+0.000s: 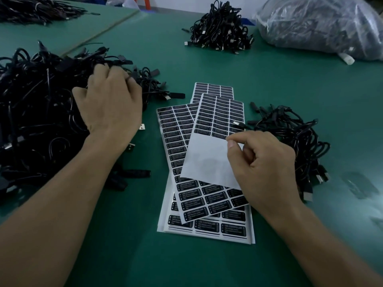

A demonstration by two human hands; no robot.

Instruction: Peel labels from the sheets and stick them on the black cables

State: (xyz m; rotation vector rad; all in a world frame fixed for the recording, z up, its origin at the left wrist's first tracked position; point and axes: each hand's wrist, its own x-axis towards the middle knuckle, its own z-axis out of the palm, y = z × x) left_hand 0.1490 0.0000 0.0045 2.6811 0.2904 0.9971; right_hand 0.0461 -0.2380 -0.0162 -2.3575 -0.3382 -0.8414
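Two hands [109,104] [267,162] gripping (cables [41,112], a label [236,134]).

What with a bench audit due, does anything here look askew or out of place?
The white sheets of black labels lie fanned, not squared. The top sheet, half stripped, sits tilted across them. One black cable plug from the small cable pile on the right strays onto its edge. Nothing looks spilled or damaged.

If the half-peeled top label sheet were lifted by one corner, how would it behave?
Probably floppy: the top sheet looks paper-thin and drapes flat over the sheets beneath. Likely light, so it may lift while the right hand pinches a label. Its bare backing looks smooth, perhaps slippery.
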